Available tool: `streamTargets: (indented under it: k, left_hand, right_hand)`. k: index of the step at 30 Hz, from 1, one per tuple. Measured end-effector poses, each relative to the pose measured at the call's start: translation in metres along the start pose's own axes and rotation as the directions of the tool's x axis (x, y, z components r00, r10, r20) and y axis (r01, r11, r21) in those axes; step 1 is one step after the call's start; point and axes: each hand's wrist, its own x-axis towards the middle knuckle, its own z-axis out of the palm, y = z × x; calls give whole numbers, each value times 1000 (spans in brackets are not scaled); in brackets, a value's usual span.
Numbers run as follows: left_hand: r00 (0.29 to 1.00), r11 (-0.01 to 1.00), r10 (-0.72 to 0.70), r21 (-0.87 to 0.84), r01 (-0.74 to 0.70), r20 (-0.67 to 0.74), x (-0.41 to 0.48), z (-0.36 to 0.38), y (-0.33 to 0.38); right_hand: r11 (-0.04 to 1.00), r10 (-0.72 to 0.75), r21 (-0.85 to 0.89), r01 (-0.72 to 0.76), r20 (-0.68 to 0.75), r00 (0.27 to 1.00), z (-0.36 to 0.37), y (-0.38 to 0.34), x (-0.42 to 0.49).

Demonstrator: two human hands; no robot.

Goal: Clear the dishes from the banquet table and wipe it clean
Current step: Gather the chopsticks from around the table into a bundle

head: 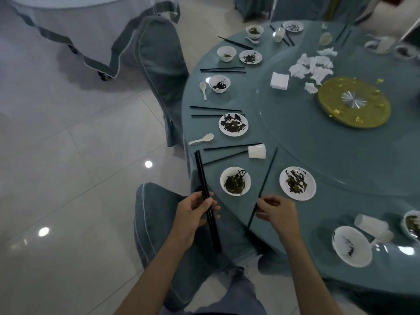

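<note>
My left hand (pixel 197 215) grips a bundle of black chopsticks (pixel 204 189) just off the near edge of the round blue banquet table (pixel 295 223). My right hand (pixel 276 211) pinches a single black chopstick (pixel 267 173) that slants across the table edge. Between the hands stands a white bowl (pixel 235 181) with dark green scraps, and right of it a soiled white plate (pixel 297 183). More dirty plates, bowls, white spoons and chopstick pairs line the rim to the far side.
A glass turntable (pixel 318 142) with a gold hub (pixel 354 102) fills the table's middle, strewn with crumpled napkins (pixel 314 67). Tipped plastic cups (pixel 256 151) lie near the rim. Covered chairs (pixel 159 228) stand close by on the tiled floor. Another draped table (pixel 68 26) stands far left.
</note>
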Motion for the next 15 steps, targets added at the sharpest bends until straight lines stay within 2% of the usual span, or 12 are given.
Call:
streamTargets:
  k: [3, 6, 9, 15]
  left_hand:
    - [999, 1000, 25, -15, -24, 48, -2, -46, 11]
    - [994, 1000, 29, -6, -29, 105, -6, -96, 23]
    - [991, 999, 33, -21, -30, 131, -11, -142, 38]
    - [982, 998, 63, -2, -64, 178, -9, -200, 68]
  right_hand:
    - [997, -60, -45, 64, 102, 993, 57, -9, -37]
    - [994, -78, -67, 88, 149, 986, 116, -16, -76]
    - [974, -125, -159, 159, 203, 971, 169, -27, -108]
    - [938, -202, -212, 276, 312, 928, 239, -41, -136]
